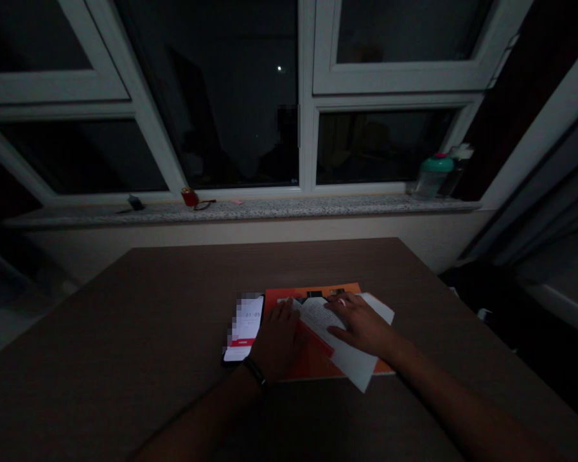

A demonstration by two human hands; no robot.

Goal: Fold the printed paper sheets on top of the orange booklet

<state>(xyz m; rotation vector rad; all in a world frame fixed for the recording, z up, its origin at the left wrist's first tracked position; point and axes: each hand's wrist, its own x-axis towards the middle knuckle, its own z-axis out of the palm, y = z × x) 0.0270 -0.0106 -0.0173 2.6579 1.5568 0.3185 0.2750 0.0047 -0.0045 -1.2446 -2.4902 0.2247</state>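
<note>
pressing down on a folded sheet of printed white paper [334, 337], two bare hands rest near the middle of a brown worktop [125, 308] in a dim room. the sheet lies aslant on an orange booklet [313, 360], and its lower corner juts past the booklet's edge. the right hand [361, 324] lies flat on the paper, its fingers [337, 307] spread wide and not gripping. the left hand [279, 340], with a black wristband [255, 371], sits at the sheet's left side. its fingers [284, 311] curve down near the paper's edge, but the poor light hides whether they pinch it.

the paper looks thin, light and soft, so it would likely bend easily and might slide on the booklet. its jutting corner seems the easiest place to take hold. the booklet looks flat and a little stiffer, best lifted by its exposed edge.

just left of the booklet lies a phone [245, 330], its lit screen partly blurred. beyond the worktop, a granite sill [241, 210] under a dark window [308, 96] carries a small red object [189, 197] and a bottle [431, 178] with a teal top.
</note>
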